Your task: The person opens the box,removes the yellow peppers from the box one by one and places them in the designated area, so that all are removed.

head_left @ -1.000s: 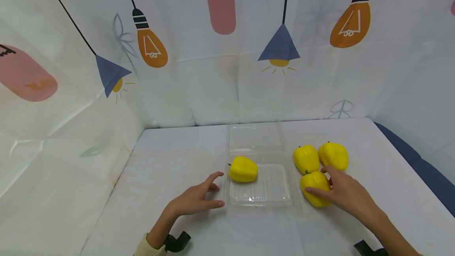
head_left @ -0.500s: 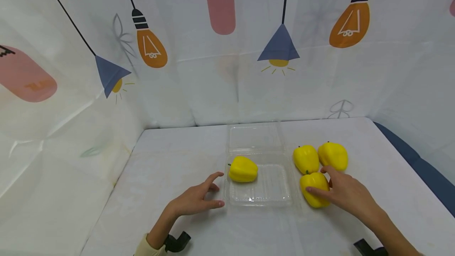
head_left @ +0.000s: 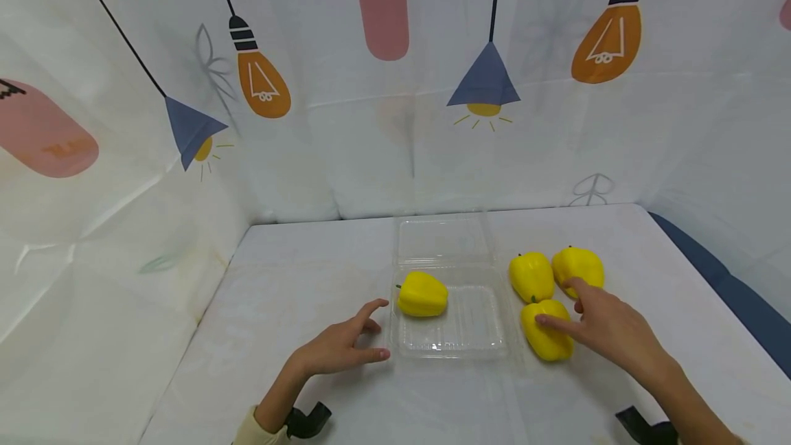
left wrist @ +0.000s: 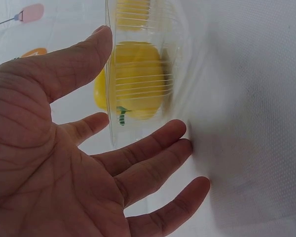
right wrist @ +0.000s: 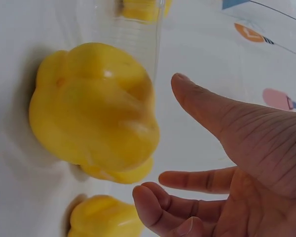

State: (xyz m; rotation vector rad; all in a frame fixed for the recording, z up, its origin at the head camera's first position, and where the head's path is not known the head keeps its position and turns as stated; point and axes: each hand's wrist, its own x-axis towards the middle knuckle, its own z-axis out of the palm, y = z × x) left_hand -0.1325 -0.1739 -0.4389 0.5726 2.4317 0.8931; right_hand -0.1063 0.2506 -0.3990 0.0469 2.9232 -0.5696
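A clear plastic clamshell box (head_left: 469, 321) lies opened flat, with one yellow bell pepper (head_left: 423, 294) on its side in the left of the base. Beside the box's left wall, my left hand (head_left: 340, 345) has its fingers spread and holds nothing; in the left wrist view the pepper shows through the plastic wall. My right hand (head_left: 608, 325) hovers over the right-hand group, thumb and fingers parted. The right wrist view shows a gap between that hand and the nearest yellow bell pepper (right wrist: 93, 106). Two more yellow bell peppers stand behind it, one left (head_left: 531, 277) and one right (head_left: 579, 268).
The box's lid (head_left: 443, 242) extends away behind its base. A white-covered table (head_left: 309, 273) bears everything. A printed white curtain (head_left: 346, 143) hangs along the back and sides. Something dark blue (head_left: 729, 287) stands past the table's right edge.
My right hand has let go of the nearest bell pepper and drawn slightly up and right, its fingers parting. The left hand and the box have stayed still.
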